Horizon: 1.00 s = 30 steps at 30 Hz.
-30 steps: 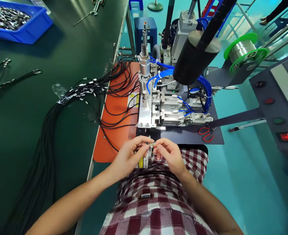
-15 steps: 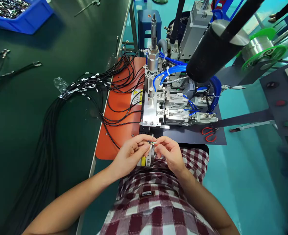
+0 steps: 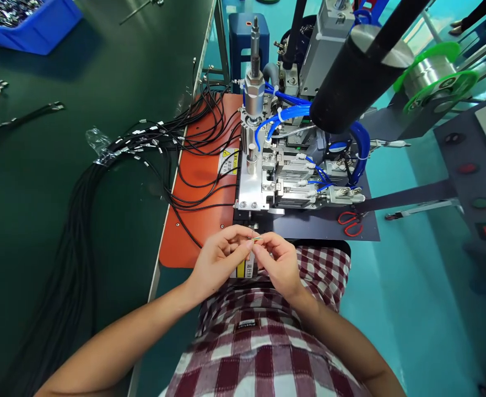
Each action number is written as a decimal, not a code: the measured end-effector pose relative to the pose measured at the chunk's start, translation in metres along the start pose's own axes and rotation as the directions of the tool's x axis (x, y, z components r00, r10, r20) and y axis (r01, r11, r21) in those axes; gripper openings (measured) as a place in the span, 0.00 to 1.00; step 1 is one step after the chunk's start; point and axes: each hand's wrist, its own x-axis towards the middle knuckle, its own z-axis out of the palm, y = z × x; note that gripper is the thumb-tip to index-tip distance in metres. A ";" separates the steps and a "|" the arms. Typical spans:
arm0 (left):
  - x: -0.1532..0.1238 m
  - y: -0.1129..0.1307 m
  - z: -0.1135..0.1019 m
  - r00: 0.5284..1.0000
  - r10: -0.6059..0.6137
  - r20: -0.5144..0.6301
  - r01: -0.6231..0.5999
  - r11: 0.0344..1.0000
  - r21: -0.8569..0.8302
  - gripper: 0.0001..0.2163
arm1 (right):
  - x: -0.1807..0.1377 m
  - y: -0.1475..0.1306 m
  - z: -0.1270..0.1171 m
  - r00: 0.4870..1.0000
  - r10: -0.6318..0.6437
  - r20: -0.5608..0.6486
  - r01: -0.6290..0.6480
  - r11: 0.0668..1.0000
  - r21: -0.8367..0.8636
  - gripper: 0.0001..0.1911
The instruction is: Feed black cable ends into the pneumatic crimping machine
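My left hand (image 3: 217,258) and my right hand (image 3: 281,266) meet at the front of the metal machine (image 3: 251,190). Both are closed in a pinch, fingertips nearly touching. Between them show thin light-coloured wires (image 3: 257,238), some with a greenish tint. The rest of these wires is hidden by the fingers. Just below the fingertips is a white and yellow label (image 3: 247,269), partly covered by my hands. Several black cables (image 3: 204,207) run across the orange plate (image 3: 185,245) into the machine's left side.
A thick bundle of black cables (image 3: 81,220) lies on the dark green table (image 3: 135,286). A blue bin (image 3: 40,33) of small metal parts stands at the upper left. Red-handled scissors (image 3: 350,223) lie on the machine's base. A control panel (image 3: 470,149) stands at the right.
My right thumb and fingers have closed in nearer to my left fingertips at the wires. The whole view has shifted slightly; the machine and cables look the same.
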 end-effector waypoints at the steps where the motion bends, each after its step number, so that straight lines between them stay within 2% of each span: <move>1: 0.000 -0.001 -0.001 1.000 -0.025 -0.013 0.025 1.000 -0.006 0.11 | 0.000 0.000 0.000 1.000 -0.001 -0.007 0.000 1.000 -0.025 0.09; 4: -0.001 -0.005 -0.004 0.994 -0.111 -0.022 0.111 0.994 -0.004 0.13 | 0.003 -0.003 -0.005 1.000 0.002 0.026 0.000 0.997 -0.074 0.10; 7: -0.001 -0.004 -0.006 0.987 -0.156 -0.034 0.156 0.988 0.002 0.15 | 0.007 -0.005 -0.013 0.996 0.022 0.089 -0.020 1.000 -0.018 0.11; 12: -0.001 0.001 -0.004 0.985 -0.171 -0.033 0.170 0.985 -0.015 0.16 | 0.012 -0.002 -0.018 0.997 0.038 0.074 -0.049 0.986 0.162 0.11; 18: -0.002 -0.001 -0.007 0.985 -0.173 -0.009 0.172 0.985 -0.028 0.15 | 0.015 0.001 -0.013 0.996 0.031 0.088 -0.052 0.966 0.252 0.09; 30: 0.001 0.000 -0.012 0.977 -0.204 0.055 0.209 0.972 -0.104 0.16 | 0.013 0.002 -0.014 0.988 0.042 0.148 -0.085 0.951 0.296 0.09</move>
